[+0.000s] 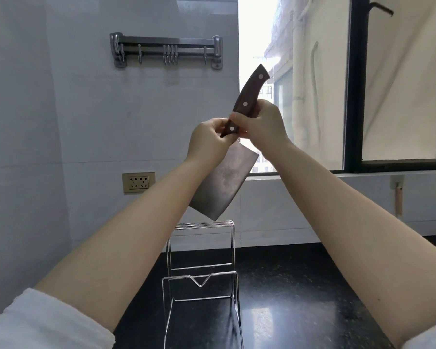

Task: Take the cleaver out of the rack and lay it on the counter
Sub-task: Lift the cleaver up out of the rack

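Note:
The cleaver [227, 181] hangs in the air above the wire rack [202, 280], blade down and tilted, its dark wooden handle with three rivets pointing up to the right. My left hand [208, 141] grips the lower end of the handle where it meets the blade. My right hand [261, 122] is closed around the handle just above. The blade's lowest corner is just above the top bars of the rack. The steel rack stands on the black counter [300, 298] with nothing in its slots.
A metal hook rail [166, 50] is fixed to the white tiled wall, with a power socket [138, 182] lower down. A window [337, 84] fills the right side above a sill. The glossy black counter stretches to the right of the rack.

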A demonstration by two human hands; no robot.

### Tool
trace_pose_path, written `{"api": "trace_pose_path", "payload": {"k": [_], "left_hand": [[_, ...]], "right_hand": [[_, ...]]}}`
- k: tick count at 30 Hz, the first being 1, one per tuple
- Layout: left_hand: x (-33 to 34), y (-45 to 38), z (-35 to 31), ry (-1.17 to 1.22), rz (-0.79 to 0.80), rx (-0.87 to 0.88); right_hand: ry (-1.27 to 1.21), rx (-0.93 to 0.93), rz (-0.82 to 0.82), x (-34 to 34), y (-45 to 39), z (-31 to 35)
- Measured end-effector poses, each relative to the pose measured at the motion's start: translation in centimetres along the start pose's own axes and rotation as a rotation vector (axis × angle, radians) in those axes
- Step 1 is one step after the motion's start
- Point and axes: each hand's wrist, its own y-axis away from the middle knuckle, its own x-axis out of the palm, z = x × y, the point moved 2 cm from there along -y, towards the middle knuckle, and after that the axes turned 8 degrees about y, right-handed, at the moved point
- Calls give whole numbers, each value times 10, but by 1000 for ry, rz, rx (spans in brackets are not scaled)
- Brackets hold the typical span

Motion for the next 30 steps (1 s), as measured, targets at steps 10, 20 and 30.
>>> {"api": "trace_pose_path", "payload": {"k": [10,20,30], "left_hand": [[-2,44,40,14,48,-307],[15,115,78,114,220,-629],[54,154,87,205,257,-778]], "right_hand": [[-134,132,-20,-32,30,-25],[-265,346,-123,-70,65,-78],[-232,599,-242,-100,110,-147]]}}
